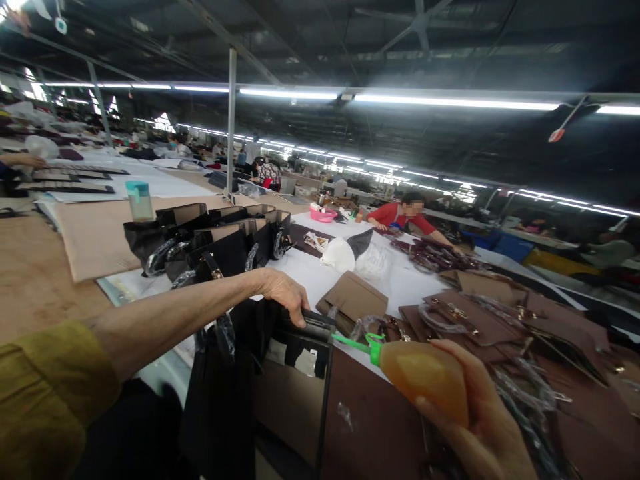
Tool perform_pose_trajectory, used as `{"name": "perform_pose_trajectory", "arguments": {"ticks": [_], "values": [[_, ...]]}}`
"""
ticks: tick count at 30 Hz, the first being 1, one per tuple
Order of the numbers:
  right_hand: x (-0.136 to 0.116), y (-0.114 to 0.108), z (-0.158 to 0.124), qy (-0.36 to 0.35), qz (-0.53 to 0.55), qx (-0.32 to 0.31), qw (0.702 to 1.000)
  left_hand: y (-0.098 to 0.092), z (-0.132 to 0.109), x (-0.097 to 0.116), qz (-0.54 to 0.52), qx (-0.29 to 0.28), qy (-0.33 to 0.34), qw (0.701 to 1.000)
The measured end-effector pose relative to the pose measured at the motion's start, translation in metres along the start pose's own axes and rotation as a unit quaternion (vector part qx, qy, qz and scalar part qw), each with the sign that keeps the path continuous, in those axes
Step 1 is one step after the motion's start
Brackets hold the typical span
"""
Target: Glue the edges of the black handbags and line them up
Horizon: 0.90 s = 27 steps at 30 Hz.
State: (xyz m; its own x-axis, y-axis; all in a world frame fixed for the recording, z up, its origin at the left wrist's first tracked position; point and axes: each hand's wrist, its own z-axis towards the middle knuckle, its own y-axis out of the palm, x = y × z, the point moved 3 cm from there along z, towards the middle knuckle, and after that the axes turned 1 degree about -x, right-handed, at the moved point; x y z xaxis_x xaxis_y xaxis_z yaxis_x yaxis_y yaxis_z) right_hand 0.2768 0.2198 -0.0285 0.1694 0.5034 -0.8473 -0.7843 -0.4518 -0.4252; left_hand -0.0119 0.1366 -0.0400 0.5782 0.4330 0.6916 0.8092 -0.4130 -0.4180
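Note:
My left hand reaches across from the left, its fingers closed on the top edge of a black handbag. The bag gapes toward me, and its tan lining shows inside. In my right hand is an amber squeeze bottle with a green cap and a thin green nozzle. The bottle lies tilted, its nozzle tip close to the bag's upper edge near my left fingers. Whether the tip touches the edge I cannot tell.
Several black handbags with wrapped handles stand behind my left arm. Brown bag pieces with plastic-wrapped handles cover the right side. A pink basket and a lidded bottle stand farther off. A co-worker in red leans over the table.

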Motion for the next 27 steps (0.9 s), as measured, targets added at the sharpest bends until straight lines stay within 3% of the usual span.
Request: {"name": "perform_pose_trajectory", "arguments": {"ticks": [7, 11, 16, 27], "values": [[-0.01, 0.005, -0.003, -0.021, 0.011, 0.03, 0.999, -0.001, 0.007, -0.003, -0.015, -0.02, 0.004, 1.0], [-0.008, 0.003, -0.001, -0.027, -0.001, 0.01, 1.0, -0.001, 0.009, -0.004, -0.018, -0.023, 0.003, 1.0], [-0.01, 0.006, -0.001, -0.04, 0.039, 0.041, 0.998, -0.001, 0.01, -0.004, -0.015, -0.024, 0.002, 1.0], [-0.011, 0.009, -0.011, -0.067, 0.043, 0.038, 0.996, 0.0, 0.01, -0.003, -0.003, -0.015, 0.012, 1.0]]}}
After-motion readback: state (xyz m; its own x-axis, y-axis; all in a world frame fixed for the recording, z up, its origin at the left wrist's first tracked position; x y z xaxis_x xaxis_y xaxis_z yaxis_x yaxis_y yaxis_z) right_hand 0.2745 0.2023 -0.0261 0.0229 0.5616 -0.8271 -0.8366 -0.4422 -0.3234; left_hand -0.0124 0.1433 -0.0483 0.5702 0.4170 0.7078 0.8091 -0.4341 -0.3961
